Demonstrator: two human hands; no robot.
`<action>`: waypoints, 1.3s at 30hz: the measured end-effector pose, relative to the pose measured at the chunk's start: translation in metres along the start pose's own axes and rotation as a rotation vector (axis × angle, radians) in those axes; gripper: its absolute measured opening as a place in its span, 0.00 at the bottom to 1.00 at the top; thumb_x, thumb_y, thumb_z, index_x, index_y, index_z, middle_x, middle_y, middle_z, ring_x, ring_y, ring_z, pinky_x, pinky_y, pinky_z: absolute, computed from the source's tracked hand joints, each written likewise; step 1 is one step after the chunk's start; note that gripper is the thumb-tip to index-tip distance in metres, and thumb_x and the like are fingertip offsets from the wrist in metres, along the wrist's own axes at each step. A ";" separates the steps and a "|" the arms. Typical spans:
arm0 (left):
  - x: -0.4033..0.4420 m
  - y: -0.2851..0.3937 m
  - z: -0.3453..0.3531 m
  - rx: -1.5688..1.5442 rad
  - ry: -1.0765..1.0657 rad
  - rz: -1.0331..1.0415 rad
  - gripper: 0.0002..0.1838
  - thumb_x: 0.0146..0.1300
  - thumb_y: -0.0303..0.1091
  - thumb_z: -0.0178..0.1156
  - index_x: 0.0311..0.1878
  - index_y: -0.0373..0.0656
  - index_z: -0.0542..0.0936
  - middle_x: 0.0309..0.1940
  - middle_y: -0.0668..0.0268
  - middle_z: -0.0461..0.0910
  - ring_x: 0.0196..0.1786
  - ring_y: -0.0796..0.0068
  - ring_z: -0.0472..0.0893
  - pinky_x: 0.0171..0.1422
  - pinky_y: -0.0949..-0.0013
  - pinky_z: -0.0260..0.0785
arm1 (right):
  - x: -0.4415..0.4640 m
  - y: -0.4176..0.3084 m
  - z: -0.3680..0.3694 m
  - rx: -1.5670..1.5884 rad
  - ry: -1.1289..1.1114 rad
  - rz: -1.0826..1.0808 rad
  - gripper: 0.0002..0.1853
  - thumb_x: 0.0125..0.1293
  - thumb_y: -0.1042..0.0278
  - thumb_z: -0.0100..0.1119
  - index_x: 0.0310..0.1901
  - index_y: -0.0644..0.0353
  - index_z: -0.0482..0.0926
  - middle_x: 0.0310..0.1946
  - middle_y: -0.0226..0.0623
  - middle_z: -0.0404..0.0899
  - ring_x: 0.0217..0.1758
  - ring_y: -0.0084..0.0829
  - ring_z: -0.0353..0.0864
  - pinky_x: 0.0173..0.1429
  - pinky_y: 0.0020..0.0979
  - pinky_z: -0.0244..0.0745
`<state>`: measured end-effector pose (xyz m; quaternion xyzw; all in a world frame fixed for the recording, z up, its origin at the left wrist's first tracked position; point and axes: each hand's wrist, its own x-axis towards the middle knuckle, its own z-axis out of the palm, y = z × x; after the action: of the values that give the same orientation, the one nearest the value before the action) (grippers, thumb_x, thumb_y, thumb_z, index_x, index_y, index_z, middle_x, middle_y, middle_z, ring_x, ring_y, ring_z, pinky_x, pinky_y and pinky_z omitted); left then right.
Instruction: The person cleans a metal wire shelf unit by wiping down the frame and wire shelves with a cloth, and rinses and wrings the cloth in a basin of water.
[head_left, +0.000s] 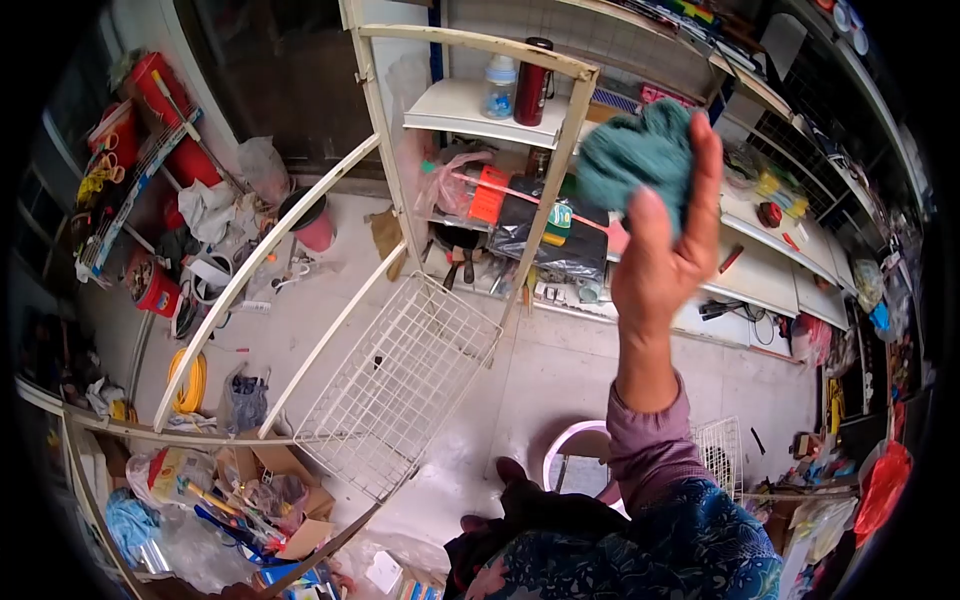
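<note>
My right hand [660, 260] is raised in front of the shelves, arm stretched forward in a mauve sleeve with a dark blue patterned garment above it. A crumpled green cloth [637, 155] is gripped between its thumb and fingers. Behind the cloth runs the shelf unit, and to its left stands a cream metal frame [553, 180] with curved bars. A white wire basket [400, 375] hangs tilted at the lower part of that frame. I do not see my left hand.
A blue-capped bottle [499, 88] and a dark red thermos [533, 82] stand on a white shelf. A round white-rimmed object [560, 450] is by my feet. Cardboard boxes and bags [270, 485] crowd the lower left. A yellow hose coil [188, 380] and a bucket [312, 225] sit on the floor.
</note>
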<state>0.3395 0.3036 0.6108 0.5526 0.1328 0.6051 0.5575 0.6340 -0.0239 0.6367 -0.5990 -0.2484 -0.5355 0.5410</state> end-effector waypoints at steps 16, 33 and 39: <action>0.012 -0.003 0.014 -0.012 0.124 -0.049 0.29 0.63 0.63 0.42 0.24 0.45 0.70 0.11 0.74 0.58 0.12 0.80 0.55 0.15 0.79 0.47 | -0.170 0.112 -0.011 -0.271 -0.421 0.404 0.28 0.53 0.79 0.55 0.59 0.67 0.67 0.57 0.49 0.70 0.61 0.41 0.67 0.65 0.31 0.57; 0.009 -0.002 -0.003 0.109 -0.025 -0.006 0.29 0.65 0.59 0.41 0.17 0.47 0.58 0.14 0.73 0.51 0.15 0.81 0.53 0.21 0.77 0.47 | -0.172 0.104 -0.006 -0.193 -0.198 0.504 0.28 0.52 0.80 0.58 0.58 0.68 0.67 0.55 0.47 0.71 0.57 0.33 0.71 0.60 0.26 0.62; 0.007 -0.002 -0.014 0.146 0.013 0.035 0.26 0.64 0.58 0.45 0.22 0.47 0.57 0.16 0.74 0.51 0.17 0.84 0.51 0.20 0.81 0.44 | -0.244 0.102 -0.047 -0.026 -0.071 1.265 0.26 0.54 0.83 0.58 0.57 0.66 0.70 0.46 0.37 0.77 0.44 0.24 0.76 0.48 0.21 0.70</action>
<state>0.3311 0.3162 0.6080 0.5901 0.1705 0.6071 0.5042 0.6319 -0.0278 0.3685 -0.6539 0.1423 -0.0949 0.7370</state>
